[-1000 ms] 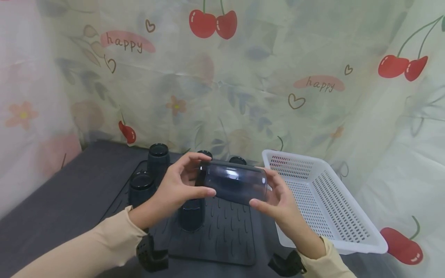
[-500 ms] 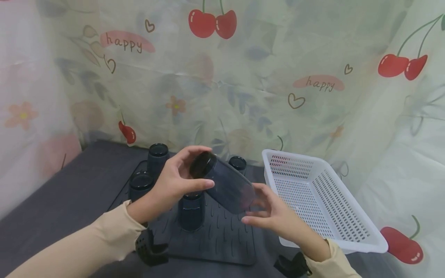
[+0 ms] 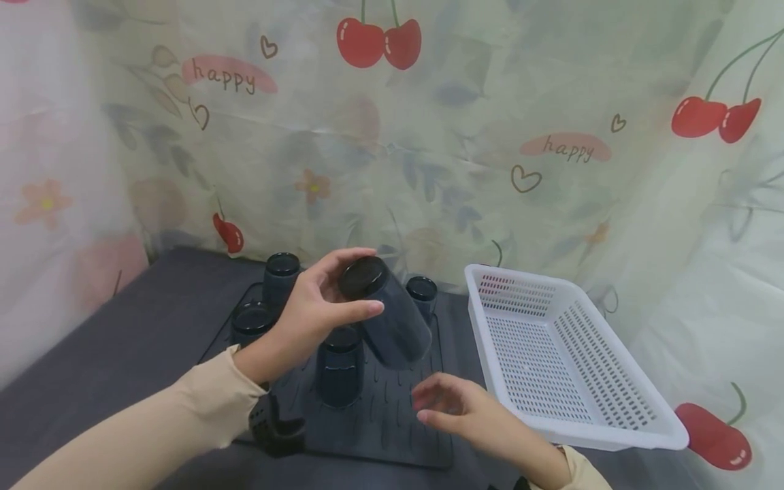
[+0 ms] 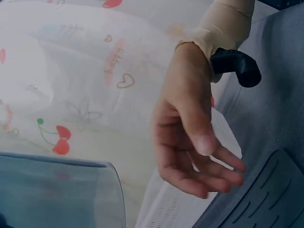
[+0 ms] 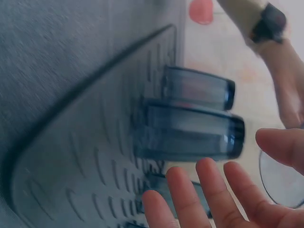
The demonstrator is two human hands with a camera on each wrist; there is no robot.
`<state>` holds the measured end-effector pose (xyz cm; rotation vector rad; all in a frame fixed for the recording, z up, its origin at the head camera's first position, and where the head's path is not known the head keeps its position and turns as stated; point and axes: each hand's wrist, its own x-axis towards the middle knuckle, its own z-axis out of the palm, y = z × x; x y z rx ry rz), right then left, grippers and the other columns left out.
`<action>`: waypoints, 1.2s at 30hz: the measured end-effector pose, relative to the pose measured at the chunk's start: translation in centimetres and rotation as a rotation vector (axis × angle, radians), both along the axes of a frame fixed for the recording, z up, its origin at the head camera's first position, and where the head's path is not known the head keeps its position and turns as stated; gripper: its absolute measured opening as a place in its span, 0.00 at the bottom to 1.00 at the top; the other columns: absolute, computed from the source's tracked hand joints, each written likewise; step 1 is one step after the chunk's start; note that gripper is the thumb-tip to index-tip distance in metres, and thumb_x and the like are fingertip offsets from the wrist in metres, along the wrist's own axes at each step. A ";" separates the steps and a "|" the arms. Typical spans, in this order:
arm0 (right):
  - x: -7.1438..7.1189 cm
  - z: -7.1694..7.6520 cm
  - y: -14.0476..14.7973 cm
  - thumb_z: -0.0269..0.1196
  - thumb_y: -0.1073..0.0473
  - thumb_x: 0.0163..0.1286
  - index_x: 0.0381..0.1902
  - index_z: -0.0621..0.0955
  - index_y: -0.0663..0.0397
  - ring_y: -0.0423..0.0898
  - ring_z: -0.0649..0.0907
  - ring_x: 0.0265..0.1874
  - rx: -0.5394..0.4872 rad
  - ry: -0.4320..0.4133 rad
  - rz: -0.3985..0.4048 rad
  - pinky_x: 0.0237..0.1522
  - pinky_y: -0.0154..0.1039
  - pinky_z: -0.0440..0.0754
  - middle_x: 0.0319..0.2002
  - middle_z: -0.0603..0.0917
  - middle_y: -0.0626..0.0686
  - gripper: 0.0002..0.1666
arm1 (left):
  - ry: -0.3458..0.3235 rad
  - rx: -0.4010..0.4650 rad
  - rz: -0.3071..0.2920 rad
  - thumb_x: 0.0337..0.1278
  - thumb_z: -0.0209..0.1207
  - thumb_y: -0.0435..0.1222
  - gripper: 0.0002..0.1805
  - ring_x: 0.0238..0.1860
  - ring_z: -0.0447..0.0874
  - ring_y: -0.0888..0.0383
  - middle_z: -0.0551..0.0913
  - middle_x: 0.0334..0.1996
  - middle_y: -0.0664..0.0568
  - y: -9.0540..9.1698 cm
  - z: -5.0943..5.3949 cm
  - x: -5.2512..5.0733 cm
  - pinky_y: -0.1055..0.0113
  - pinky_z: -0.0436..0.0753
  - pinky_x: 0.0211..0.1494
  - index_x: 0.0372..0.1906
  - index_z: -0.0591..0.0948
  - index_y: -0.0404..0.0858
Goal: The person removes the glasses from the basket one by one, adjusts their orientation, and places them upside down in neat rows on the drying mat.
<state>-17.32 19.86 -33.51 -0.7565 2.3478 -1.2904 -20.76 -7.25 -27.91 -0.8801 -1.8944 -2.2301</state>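
My left hand (image 3: 315,309) grips a dark tinted drinking glass (image 3: 395,327) near its base, thumb in front. The glass hangs tilted above the black ridged mat (image 3: 392,435), base toward the upper left and mouth down to the right. Its clear wall (image 4: 57,194) fills the lower left of the left wrist view. Below and right of it, my right hand (image 3: 465,412) is apart from the glass, fingers loosely bent and holding nothing. On the mat, an upside-down glass (image 3: 339,381) stands just below the left hand.
More upside-down glasses stand on the mat: one at back left (image 3: 282,275), one at left (image 3: 251,321) partly behind the left arm, one at back right (image 3: 422,294). A white perforated basket (image 3: 612,439) sits to the right. A printed curtain (image 3: 392,136) closes the back.
The held glass has turned from nearly level to steeply tilted, mouth downward. My right hand has let go of its mouth end and moved down, away from it. The left hand has kept its grip.
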 end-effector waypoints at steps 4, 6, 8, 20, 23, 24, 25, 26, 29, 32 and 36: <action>0.4 -0.8 -0.4 0.60 0.55 0.71 0.53 0.78 0.59 0.43 0.83 0.43 0.005 -0.042 0.023 0.42 0.32 0.81 0.47 0.83 0.58 0.18 | 0.006 -0.008 -0.003 0.51 0.68 0.29 0.37 0.54 0.80 0.55 0.72 0.61 0.46 0.6 -0.2 -0.4 0.59 0.82 0.54 0.67 0.69 0.44; 0.5 -1.2 -0.5 0.60 0.54 0.71 0.52 0.78 0.60 0.43 0.83 0.43 -0.004 -0.056 0.032 0.43 0.32 0.81 0.47 0.83 0.59 0.18 | 0.011 -0.006 -0.008 0.50 0.69 0.28 0.37 0.55 0.80 0.55 0.72 0.61 0.45 1.1 -0.4 -0.5 0.58 0.82 0.55 0.67 0.69 0.43; 0.5 -1.4 -0.6 0.60 0.55 0.71 0.52 0.78 0.61 0.43 0.83 0.43 -0.020 -0.072 0.042 0.44 0.32 0.81 0.47 0.83 0.60 0.18 | 0.006 -0.004 -0.012 0.49 0.69 0.27 0.37 0.56 0.80 0.54 0.72 0.61 0.45 1.6 -0.6 -0.5 0.58 0.82 0.55 0.66 0.69 0.43; 1.0 -2.9 -0.9 0.59 0.53 0.71 0.50 0.79 0.58 0.41 0.84 0.41 -0.010 -0.192 0.091 0.42 0.29 0.80 0.46 0.84 0.56 0.16 | -0.017 -0.118 0.040 0.46 0.71 0.27 0.37 0.57 0.80 0.53 0.73 0.62 0.47 4.2 -1.8 -0.5 0.65 0.81 0.56 0.64 0.71 0.45; 1.0 -3.1 -0.9 0.60 0.55 0.71 0.50 0.79 0.59 0.42 0.84 0.42 -0.018 -0.222 0.093 0.43 0.29 0.80 0.46 0.85 0.56 0.16 | -0.026 -0.149 0.045 0.46 0.71 0.28 0.37 0.57 0.80 0.52 0.74 0.61 0.46 4.7 -2.0 -0.5 0.65 0.82 0.55 0.65 0.71 0.45; 1.0 -3.1 -0.9 0.60 0.55 0.71 0.50 0.79 0.59 0.42 0.84 0.42 -0.017 -0.225 0.095 0.43 0.28 0.80 0.46 0.85 0.56 0.16 | -0.032 -0.158 0.047 0.46 0.71 0.28 0.37 0.56 0.81 0.53 0.74 0.61 0.47 4.8 -2.1 -0.5 0.64 0.82 0.54 0.65 0.71 0.45; 1.0 -3.1 -0.9 0.60 0.55 0.71 0.50 0.79 0.59 0.42 0.84 0.42 -0.019 -0.231 0.098 0.43 0.28 0.80 0.45 0.85 0.56 0.16 | -0.038 -0.171 0.052 0.46 0.71 0.29 0.38 0.55 0.82 0.53 0.75 0.60 0.47 4.9 -2.2 -0.5 0.64 0.82 0.53 0.65 0.71 0.46; 1.0 -3.1 -0.9 0.59 0.55 0.71 0.50 0.79 0.59 0.42 0.85 0.42 -0.020 -0.233 0.103 0.44 0.28 0.80 0.45 0.85 0.56 0.16 | -0.046 -0.182 0.057 0.46 0.71 0.29 0.37 0.55 0.82 0.54 0.75 0.60 0.48 5.0 -2.3 -0.5 0.64 0.83 0.52 0.65 0.71 0.46; 1.0 -3.2 -1.0 0.59 0.55 0.72 0.50 0.79 0.60 0.40 0.85 0.42 -0.026 -0.239 0.117 0.43 0.27 0.80 0.45 0.85 0.56 0.16 | -0.068 -0.210 0.068 0.47 0.71 0.30 0.37 0.53 0.83 0.55 0.76 0.59 0.49 5.4 -2.5 -0.6 0.64 0.83 0.51 0.65 0.72 0.48; 1.0 -3.4 -1.0 0.59 0.55 0.72 0.50 0.79 0.61 0.39 0.85 0.42 -0.036 -0.233 0.135 0.44 0.28 0.80 0.45 0.84 0.58 0.16 | -0.080 -0.225 0.070 0.47 0.71 0.31 0.37 0.51 0.84 0.54 0.76 0.59 0.48 5.7 -2.9 -0.7 0.64 0.84 0.49 0.65 0.71 0.47; 0.9 -3.6 -1.0 0.58 0.56 0.73 0.51 0.79 0.62 0.38 0.84 0.42 -0.058 -0.245 0.148 0.45 0.28 0.80 0.46 0.84 0.59 0.16 | -0.104 -0.233 0.062 0.48 0.71 0.31 0.37 0.50 0.85 0.54 0.78 0.57 0.47 6.0 -3.3 -0.7 0.64 0.84 0.48 0.66 0.71 0.47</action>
